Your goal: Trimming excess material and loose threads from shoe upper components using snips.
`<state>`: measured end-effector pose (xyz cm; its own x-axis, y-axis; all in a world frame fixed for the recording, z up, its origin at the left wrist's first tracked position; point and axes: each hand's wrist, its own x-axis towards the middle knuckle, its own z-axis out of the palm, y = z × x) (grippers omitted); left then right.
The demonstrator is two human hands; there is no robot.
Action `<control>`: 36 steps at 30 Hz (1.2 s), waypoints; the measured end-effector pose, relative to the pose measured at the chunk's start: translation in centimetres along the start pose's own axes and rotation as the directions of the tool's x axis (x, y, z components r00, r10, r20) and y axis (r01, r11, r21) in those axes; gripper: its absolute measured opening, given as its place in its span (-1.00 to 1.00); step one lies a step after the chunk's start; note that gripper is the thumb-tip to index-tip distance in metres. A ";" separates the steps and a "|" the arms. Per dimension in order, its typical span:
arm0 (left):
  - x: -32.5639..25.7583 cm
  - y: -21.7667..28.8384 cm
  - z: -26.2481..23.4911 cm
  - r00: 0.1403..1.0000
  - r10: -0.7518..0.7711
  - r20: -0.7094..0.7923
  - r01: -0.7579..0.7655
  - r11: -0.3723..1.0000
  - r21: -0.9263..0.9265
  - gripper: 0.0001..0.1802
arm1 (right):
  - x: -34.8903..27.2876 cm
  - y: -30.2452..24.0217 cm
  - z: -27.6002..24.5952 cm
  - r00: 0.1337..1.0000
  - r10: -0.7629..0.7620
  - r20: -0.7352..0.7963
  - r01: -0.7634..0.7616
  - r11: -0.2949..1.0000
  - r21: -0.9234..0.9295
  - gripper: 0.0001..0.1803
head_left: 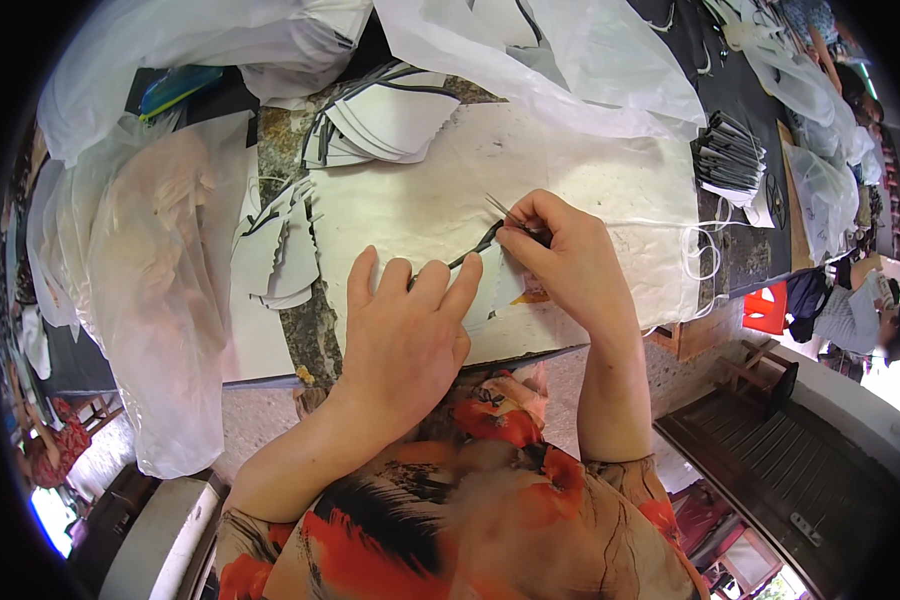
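On the table, a white piece with a black strip [488, 240] along its upper edge lies under my hands. My left hand [405, 325] rests over it with fingers spread, fingertips along the black strip. My right hand [567, 255] is closed at the strip's right end. From its pinch stick out two thin metal points [500, 208], a little apart; the rest of this slim tool is hidden by my fingers, so I cannot tell whether it is tweezers or snips. Part of the white piece [487, 290] shows between my hands.
Fanned white pieces with black edging [395, 120] lie beyond my left hand, with another pile [288, 250] to the left. A dark bundle [730, 155] stands at the right. Clear plastic bags [160, 270] cover the left and far sides. White cord [705, 250] hangs at the right edge.
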<state>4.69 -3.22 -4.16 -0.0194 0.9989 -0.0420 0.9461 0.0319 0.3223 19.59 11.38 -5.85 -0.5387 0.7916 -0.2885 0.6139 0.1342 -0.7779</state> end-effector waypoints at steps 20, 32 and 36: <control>-0.2 -0.1 1.5 0.996 -0.042 -0.085 0.031 0.991 -0.129 -0.33 | -1.6 0.7 1.7 0.986 -0.108 -0.128 0.091 0.987 -0.133 -0.79; -1.9 -0.9 3.4 0.973 -0.089 -0.214 0.027 0.961 -0.277 -0.42 | -2.4 0.7 -0.1 0.984 0.124 0.131 -0.161 0.931 0.327 -0.76; -1.5 -0.9 3.0 0.965 -0.117 -0.233 0.047 0.957 -0.288 -0.45 | -2.4 0.7 0.1 0.985 0.134 0.111 -0.163 0.930 0.329 -0.77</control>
<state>4.87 -4.85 -7.26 -0.2050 0.9685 0.1415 0.8110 0.0871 0.5786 21.24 9.52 -5.83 -0.5124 0.7312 -0.4502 0.4694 -0.2005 -0.8599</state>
